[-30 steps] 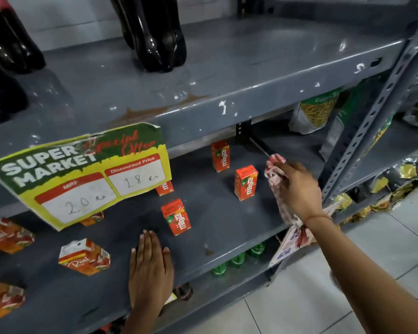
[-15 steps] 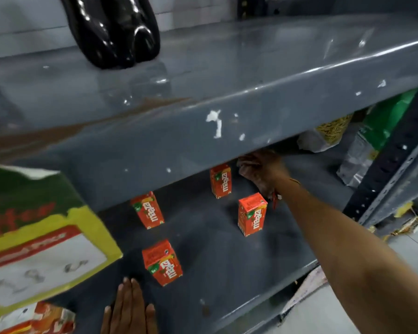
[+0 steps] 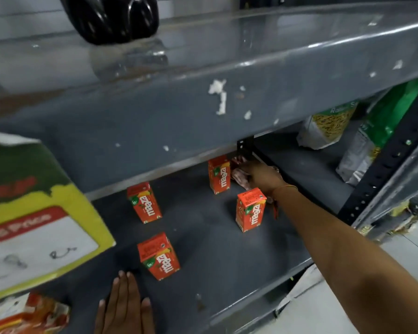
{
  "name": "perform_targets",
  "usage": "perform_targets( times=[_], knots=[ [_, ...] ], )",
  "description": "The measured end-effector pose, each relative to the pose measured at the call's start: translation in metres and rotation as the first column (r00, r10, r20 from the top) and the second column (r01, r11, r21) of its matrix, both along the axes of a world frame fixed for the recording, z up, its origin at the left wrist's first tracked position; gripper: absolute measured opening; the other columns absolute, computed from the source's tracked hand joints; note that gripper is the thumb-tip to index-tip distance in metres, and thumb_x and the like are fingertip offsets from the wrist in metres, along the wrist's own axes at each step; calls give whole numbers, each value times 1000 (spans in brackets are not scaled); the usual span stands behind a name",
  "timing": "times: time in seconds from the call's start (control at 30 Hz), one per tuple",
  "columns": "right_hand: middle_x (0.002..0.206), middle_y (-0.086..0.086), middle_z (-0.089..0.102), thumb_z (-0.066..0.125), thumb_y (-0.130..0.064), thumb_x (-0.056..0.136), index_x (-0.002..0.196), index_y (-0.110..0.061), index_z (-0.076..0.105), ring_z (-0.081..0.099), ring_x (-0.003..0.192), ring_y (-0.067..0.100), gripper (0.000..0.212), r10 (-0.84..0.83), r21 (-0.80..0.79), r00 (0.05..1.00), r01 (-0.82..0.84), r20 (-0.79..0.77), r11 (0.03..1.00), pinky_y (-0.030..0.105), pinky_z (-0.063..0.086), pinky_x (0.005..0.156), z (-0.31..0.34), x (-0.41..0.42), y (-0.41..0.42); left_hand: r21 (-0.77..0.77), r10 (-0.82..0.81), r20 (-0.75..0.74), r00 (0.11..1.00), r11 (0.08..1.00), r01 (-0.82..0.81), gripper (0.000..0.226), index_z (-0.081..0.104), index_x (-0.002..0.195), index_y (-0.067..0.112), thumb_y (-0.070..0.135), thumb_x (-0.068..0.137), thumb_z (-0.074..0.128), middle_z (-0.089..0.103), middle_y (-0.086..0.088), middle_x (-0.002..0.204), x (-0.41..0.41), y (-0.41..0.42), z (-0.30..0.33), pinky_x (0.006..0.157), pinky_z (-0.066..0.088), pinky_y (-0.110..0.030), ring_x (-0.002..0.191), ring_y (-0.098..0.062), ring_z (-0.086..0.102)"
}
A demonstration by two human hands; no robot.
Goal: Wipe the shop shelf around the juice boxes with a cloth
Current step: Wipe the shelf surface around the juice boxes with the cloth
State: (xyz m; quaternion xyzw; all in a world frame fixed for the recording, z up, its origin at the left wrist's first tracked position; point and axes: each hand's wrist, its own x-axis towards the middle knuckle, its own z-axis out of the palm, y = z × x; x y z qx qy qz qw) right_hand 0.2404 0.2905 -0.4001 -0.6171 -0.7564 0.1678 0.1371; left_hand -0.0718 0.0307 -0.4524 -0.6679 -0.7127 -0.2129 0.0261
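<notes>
Several small orange juice boxes stand on the dark grey shelf [image 3: 210, 242]: a back one [image 3: 219, 174], a right one [image 3: 250, 209], a left one [image 3: 144, 202] and a front one [image 3: 158, 255]. My right hand [image 3: 263, 175] reaches deep to the shelf's back right, just right of the back box, and presses a pinkish cloth [image 3: 239, 178] onto the shelf. The cloth is mostly hidden under the hand. Flat on the shelf's front edge lies my left hand [image 3: 124, 307], fingers together, holding nothing.
The upper shelf's lip [image 3: 203, 112] overhangs the reach, with a dark bottle [image 3: 111, 18] on top. A yellow-green price sign [image 3: 34, 218] hangs at left. Snack bags [image 3: 328, 126] lie at the right, behind a perforated upright [image 3: 381, 169]. A red carton [image 3: 27, 314] sits bottom left.
My right hand has pushed the cloth further back on the shelf, from beside the right box to next to the back box. The view has dropped and moved closer. The left hand stays flat.
</notes>
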Motion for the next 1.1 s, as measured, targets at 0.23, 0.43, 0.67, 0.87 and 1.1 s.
perform_targets(
  times=[0.23, 0.43, 0.67, 0.87, 1.1],
  knots=[
    [127, 8, 65, 52, -36, 93, 122, -23, 65, 62, 114, 31, 34, -145, 150, 988, 137, 49, 979, 42, 51, 95, -4, 19, -77, -56, 126, 7, 992, 991, -125, 66, 51, 123, -12, 29, 79, 25, 55, -30, 128, 7, -7, 11, 103, 36, -53, 126, -32, 50],
    [157, -2, 33, 42, -34, 97, 147, -32, 38, 44, 132, 32, 49, -222, 77, 942, 210, 250, 975, 49, 43, 104, -3, 22, -132, -159, 165, 8, 986, 974, -162, 74, 42, 133, -7, 36, 79, 14, 45, -23, 141, 8, -12, 19, 106, 34, -54, 128, -36, 47],
    [140, 4, 52, 40, -33, 98, 146, -27, 34, 54, 118, 31, 49, -247, 124, 781, 216, 574, 969, 38, 51, 90, 2, 10, -207, -218, 103, -95, 990, 968, -122, 76, 21, 144, -1, 34, 81, -5, 23, -17, 154, 6, -20, 21, 115, 18, -43, 142, -25, 26],
    [94, -8, 64, 35, -42, 97, 120, -33, 46, 66, 83, 9, 27, -27, -89, 935, 62, 354, 994, 20, 54, 68, 7, -7, -303, -213, 72, -108, 992, 973, -94, 80, -3, 148, 6, 35, 75, -21, 2, -8, 160, 1, -22, 18, 118, 7, -35, 147, -17, 4],
    [87, -23, 71, 52, -26, 66, 120, -54, 49, 69, 79, 4, 61, -120, -24, 993, 120, 11, 993, 23, 56, 71, 50, -50, -302, -263, 52, -153, 987, 960, -92, 78, -10, 147, 5, 36, 76, -20, -5, -9, 160, -1, -23, 21, 119, 3, -35, 147, -17, -3]
  ],
)
